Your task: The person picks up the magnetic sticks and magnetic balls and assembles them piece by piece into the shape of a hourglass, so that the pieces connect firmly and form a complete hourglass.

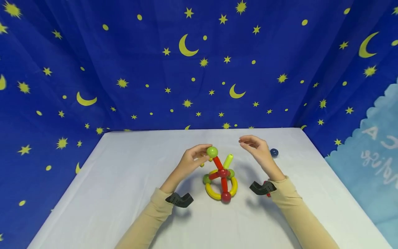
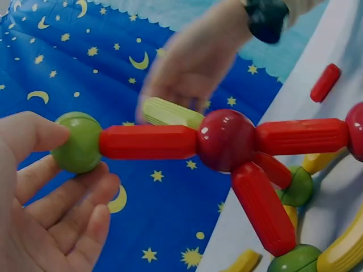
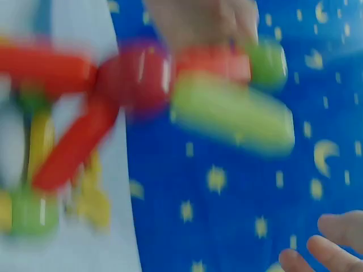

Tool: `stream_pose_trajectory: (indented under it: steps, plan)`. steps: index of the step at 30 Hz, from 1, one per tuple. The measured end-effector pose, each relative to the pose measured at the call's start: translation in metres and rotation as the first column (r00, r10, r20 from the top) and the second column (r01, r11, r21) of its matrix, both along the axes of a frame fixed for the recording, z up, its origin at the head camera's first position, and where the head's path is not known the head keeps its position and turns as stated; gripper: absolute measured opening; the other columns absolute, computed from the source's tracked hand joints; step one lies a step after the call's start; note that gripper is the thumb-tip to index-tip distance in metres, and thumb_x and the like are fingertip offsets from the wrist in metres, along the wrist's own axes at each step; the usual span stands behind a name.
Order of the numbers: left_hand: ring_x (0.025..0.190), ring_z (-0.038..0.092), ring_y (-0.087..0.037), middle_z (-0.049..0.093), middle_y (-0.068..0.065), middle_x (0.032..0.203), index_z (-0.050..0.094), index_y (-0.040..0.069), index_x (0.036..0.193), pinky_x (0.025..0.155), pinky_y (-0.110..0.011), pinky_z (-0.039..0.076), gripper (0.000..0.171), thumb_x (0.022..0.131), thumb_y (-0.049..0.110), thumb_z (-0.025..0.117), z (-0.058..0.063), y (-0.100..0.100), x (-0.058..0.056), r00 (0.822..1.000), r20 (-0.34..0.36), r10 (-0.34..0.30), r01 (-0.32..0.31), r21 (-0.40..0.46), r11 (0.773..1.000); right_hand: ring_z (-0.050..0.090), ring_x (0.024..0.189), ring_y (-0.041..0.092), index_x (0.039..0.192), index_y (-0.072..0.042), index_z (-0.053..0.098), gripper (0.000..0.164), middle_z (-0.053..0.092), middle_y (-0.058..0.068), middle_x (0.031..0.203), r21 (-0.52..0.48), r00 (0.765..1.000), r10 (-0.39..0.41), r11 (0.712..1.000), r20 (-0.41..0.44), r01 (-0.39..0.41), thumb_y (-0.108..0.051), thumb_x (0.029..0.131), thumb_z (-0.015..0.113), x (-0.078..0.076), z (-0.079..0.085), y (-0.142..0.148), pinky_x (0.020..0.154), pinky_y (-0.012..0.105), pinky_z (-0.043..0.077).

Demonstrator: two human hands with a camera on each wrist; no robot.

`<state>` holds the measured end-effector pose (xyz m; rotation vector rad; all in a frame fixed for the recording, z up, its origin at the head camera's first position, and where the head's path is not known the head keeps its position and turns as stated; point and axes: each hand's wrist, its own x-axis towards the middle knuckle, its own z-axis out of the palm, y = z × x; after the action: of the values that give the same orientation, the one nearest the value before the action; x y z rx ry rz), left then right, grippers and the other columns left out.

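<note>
A construction of rods and balls stands on the table, its base a ring of curved yellow pieces (image 1: 213, 194) joined by green and red balls. Red rods rise from the base to a central red ball (image 1: 223, 173). From that ball, a red rod (image 2: 148, 141) and a yellow-green rod (image 1: 228, 161) point upward. My left hand (image 1: 194, 157) pinches the green ball (image 2: 78, 142) at the red rod's tip between thumb and fingers. My right hand (image 1: 256, 148) is raised right of the yellow-green rod, fingers loosely bent, touching nothing. That rod's free end carries no ball.
A dark blue ball (image 1: 274, 153) lies beyond the right wrist. A loose red rod (image 2: 326, 83) lies near the right sleeve, partly hidden in the head view. Yellow pieces (image 1: 202, 165) lie behind the construction. A star-patterned blue cloth (image 1: 199, 76) stands behind the white table (image 1: 130, 173).
</note>
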<state>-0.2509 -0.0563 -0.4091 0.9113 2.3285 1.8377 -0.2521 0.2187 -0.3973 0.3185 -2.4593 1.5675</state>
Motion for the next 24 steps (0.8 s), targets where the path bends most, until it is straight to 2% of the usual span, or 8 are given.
stream_pose_trajectory:
  steps: [3, 5, 8, 10, 12, 15, 19, 24]
  plan:
    - [0.101, 0.061, -0.025, 0.063, -0.018, 0.118, 0.054, 0.004, 0.132, 0.083, -0.023, 0.051, 0.04, 0.092, 0.01, 0.059, 0.002, -0.001, 0.002, 1.0, 0.009, 0.0, 0.001, -0.02, 1.0, 0.057, 0.089, -0.003, 0.114, -0.002, 0.064, 0.03, 0.065, 0.019, 0.113, 0.03, 0.987, -0.162, 0.986, -0.007, 0.162, -0.022, 0.093, 0.061, -0.007, -0.009, 0.031, 0.072, 0.011, 0.046]
    - [0.101, 0.061, -0.026, 0.063, -0.018, 0.118, 0.053, 0.005, 0.132, 0.079, -0.023, 0.051, 0.041, 0.092, 0.012, 0.059, 0.002, -0.001, 0.002, 1.0, 0.031, 0.002, -0.001, -0.027, 1.0, 0.058, 0.092, 0.006, 0.114, 0.001, 0.064, 0.029, 0.065, 0.022, 0.114, 0.081, 0.966, -0.259, 0.962, -0.011, 0.259, -0.017, 0.092, 0.061, -0.013, -0.016, 0.05, 0.072, 0.012, 0.044]
    - [0.104, 0.062, -0.03, 0.062, -0.018, 0.121, 0.052, 0.007, 0.134, 0.072, -0.024, 0.051, 0.042, 0.093, 0.014, 0.058, 0.002, -0.002, 0.003, 0.997, 0.071, -0.003, 0.005, -0.033, 0.999, 0.055, 0.107, 0.028, 0.118, 0.006, 0.06, 0.032, 0.059, 0.027, 0.122, 0.176, 0.935, -0.353, 0.922, 0.023, 0.344, -0.007, 0.089, 0.059, -0.019, -0.026, 0.075, 0.087, 0.026, 0.045]
    - [0.102, 0.062, -0.029, 0.063, -0.018, 0.119, 0.051, 0.009, 0.135, 0.067, -0.023, 0.05, 0.042, 0.094, 0.016, 0.057, 0.001, -0.003, 0.003, 0.996, 0.094, -0.009, 0.013, -0.039, 0.999, 0.049, 0.116, 0.041, 0.123, 0.008, 0.056, 0.038, 0.053, 0.031, 0.13, 0.234, 0.923, -0.378, 0.906, 0.075, 0.353, -0.003, 0.087, 0.056, -0.021, -0.035, 0.088, 0.095, 0.041, 0.042]
    - [0.101, 0.063, -0.029, 0.064, -0.018, 0.117, 0.05, 0.011, 0.136, 0.066, -0.023, 0.05, 0.042, 0.094, 0.018, 0.057, 0.002, -0.004, 0.002, 0.994, 0.111, -0.018, 0.022, -0.041, 0.999, 0.044, 0.12, 0.046, 0.126, 0.01, 0.053, 0.043, 0.048, 0.033, 0.133, 0.267, 0.918, -0.373, 0.906, 0.138, 0.328, -0.002, 0.084, 0.054, -0.022, -0.042, 0.098, 0.099, 0.051, 0.038]
    - [0.098, 0.064, -0.031, 0.066, -0.02, 0.111, 0.049, 0.01, 0.136, 0.065, -0.022, 0.048, 0.042, 0.095, 0.018, 0.056, 0.002, -0.004, 0.002, 0.993, 0.118, -0.029, 0.034, -0.035, 0.999, 0.05, 0.114, 0.046, 0.126, 0.012, 0.051, 0.046, 0.048, 0.036, 0.131, 0.288, 0.921, -0.341, 0.916, 0.191, 0.279, -0.001, 0.082, 0.055, -0.024, -0.052, 0.106, 0.093, 0.047, 0.043]
    - [0.099, 0.063, -0.038, 0.066, -0.023, 0.11, 0.048, 0.007, 0.136, 0.064, -0.021, 0.046, 0.042, 0.095, 0.018, 0.055, 0.002, -0.002, 0.002, 0.991, 0.126, -0.032, 0.035, -0.025, 0.999, 0.056, 0.104, 0.043, 0.121, 0.014, 0.054, 0.045, 0.053, 0.037, 0.122, 0.295, 0.934, -0.301, 0.925, 0.193, 0.237, 0.0, 0.079, 0.06, -0.024, -0.062, 0.111, 0.083, 0.038, 0.045]
    - [0.097, 0.064, -0.034, 0.066, -0.023, 0.109, 0.048, 0.006, 0.135, 0.064, -0.021, 0.045, 0.042, 0.096, 0.019, 0.054, 0.0, -0.001, 0.004, 0.99, 0.139, -0.031, 0.034, -0.022, 0.999, 0.054, 0.109, 0.047, 0.12, 0.014, 0.055, 0.043, 0.055, 0.038, 0.118, 0.291, 0.922, -0.35, 0.91, 0.165, 0.294, -0.002, 0.08, 0.063, -0.022, -0.063, 0.107, 0.092, 0.049, 0.043]
